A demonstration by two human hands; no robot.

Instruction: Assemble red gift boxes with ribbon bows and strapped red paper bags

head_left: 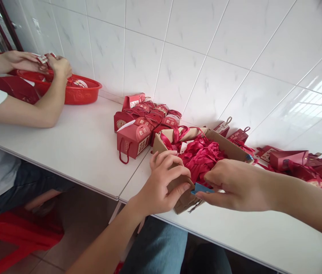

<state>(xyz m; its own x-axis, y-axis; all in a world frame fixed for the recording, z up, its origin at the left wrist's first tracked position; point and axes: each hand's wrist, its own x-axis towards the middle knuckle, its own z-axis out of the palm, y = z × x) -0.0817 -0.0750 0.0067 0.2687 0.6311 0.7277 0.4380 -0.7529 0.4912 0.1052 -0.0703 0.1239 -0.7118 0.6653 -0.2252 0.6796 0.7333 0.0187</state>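
Note:
A cardboard box [230, 144] stands near the table's front edge, filled with crimson ribbons [202, 154]. My left hand [165, 184] grips the box's near left wall, with fingers over the rim and thumb on the outside. At the near corner, my right hand [235, 186] pinches a small flat blue piece [202, 188] against or beside the cardboard edge. Whether that piece is stuck to the box I cannot tell. Torn cardboard shows below the thumbs. The curled fingers of my right hand partly hide the ribbons.
Red gift boxes [134, 139] with cord handles stand grouped behind the left of the cardboard box. More red packages [289, 160] lie along the tiled wall. At far left a co-worker's hands [59, 67] hold a small card above a red plastic basket [82, 95].

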